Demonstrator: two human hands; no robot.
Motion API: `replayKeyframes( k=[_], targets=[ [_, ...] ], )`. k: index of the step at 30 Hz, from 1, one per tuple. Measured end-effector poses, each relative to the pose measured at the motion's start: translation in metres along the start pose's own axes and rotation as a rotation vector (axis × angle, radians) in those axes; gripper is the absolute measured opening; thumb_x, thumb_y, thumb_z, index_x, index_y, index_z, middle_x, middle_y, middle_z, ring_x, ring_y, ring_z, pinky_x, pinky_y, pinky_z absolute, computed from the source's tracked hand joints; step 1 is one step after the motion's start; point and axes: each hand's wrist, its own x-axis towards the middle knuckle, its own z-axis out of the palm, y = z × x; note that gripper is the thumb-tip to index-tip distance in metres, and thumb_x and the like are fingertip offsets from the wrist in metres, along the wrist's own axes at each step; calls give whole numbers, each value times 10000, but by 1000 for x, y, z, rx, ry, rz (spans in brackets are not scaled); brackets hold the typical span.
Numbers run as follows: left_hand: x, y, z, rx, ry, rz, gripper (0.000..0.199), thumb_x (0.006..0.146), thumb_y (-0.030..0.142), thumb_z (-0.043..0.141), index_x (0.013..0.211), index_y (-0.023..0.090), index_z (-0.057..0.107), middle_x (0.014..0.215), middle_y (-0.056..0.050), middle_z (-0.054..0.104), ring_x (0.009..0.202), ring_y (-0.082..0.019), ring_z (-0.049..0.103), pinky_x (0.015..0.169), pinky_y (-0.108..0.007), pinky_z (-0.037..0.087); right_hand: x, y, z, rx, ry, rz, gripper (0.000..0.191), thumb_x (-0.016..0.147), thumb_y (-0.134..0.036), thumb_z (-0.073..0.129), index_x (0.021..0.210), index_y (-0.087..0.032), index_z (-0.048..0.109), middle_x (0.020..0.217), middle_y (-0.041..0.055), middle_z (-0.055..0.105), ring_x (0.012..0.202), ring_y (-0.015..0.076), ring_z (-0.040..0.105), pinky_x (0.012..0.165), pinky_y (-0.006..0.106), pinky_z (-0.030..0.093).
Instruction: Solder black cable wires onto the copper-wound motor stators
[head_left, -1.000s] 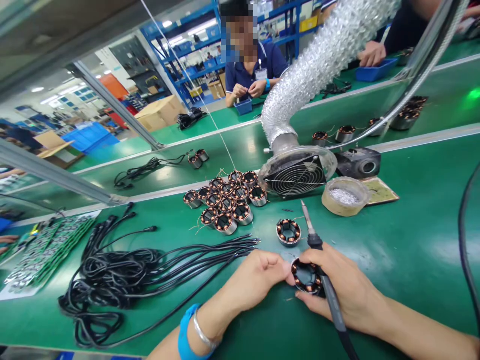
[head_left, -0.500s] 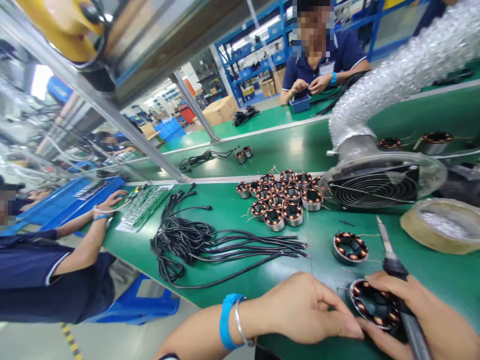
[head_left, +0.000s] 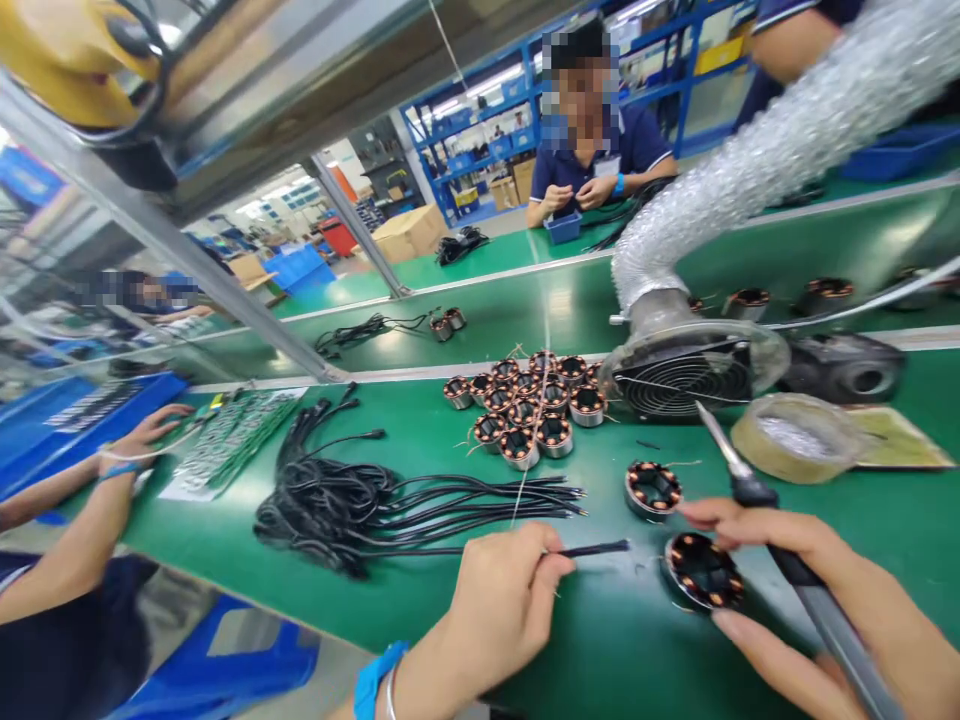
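My left hand (head_left: 510, 590) is closed in a pinch on a black cable (head_left: 596, 549) just short of its end. A thin pale strand (head_left: 529, 455) rises from behind that hand. My right hand (head_left: 810, 590) holds a soldering iron (head_left: 780, 545), its metal tip pointing up and left. The thumb and a finger of this hand also reach around a copper-wound stator (head_left: 703, 572) on the bench, with the thumb at its lower edge. Just above it sits a second stator (head_left: 653, 490). The held cable's end lies left of the nearer stator, apart from it.
A bundle of black cables (head_left: 330, 510) lies on the left of the green bench, beside green circuit boards (head_left: 240, 440). Several stators (head_left: 517, 447) cluster mid-bench. Behind stand a fume fan (head_left: 682, 385) and a tape roll (head_left: 795, 435). Co-workers sit left and opposite.
My left hand has left the stator's side, moved left and taken hold of a cable end. My right hand keeps the iron, its fingers spread wider around the stator. The view has shifted.
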Motion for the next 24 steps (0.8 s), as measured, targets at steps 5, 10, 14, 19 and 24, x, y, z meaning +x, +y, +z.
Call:
replayKeyframes(
  k=[5,10,14,19,24],
  targets=[
    [32,39,3,-254,-137,121,139,942,242,480,887,201,601,634,23,594,547,-135,512,557,-260,320,21,-29,-11,79,-19,-10,222,909,-148,584,1094,-252,521,889,-9,668,724,111,684,656,176,561],
    [57,32,-9,-326,-354,37,240,978,273,447,786,195,567,659,29,536,625,-132,474,604,-250,329,23,-29,-2,98,-43,-23,232,899,-118,584,1081,-251,530,901,-14,671,749,111,677,662,185,549],
    [61,31,-9,-386,-314,219,285,1035,298,328,941,192,576,915,-36,572,861,-171,502,794,-275,388,26,-28,13,90,19,-94,213,896,-98,598,1055,-235,561,870,-24,679,710,95,662,675,176,537],
    [58,35,8,-690,-308,89,403,1039,452,301,790,192,482,749,-4,505,726,-150,468,696,-262,378,29,-28,21,111,124,-123,236,885,-100,625,1066,-241,571,884,-24,681,719,96,653,680,176,544],
    [57,29,22,-823,-328,-14,481,1019,551,273,754,194,455,616,30,451,611,-132,422,618,-260,338,29,-29,23,159,119,4,230,886,-108,585,1062,-254,556,811,-49,639,612,58,616,590,125,519]
  ],
)
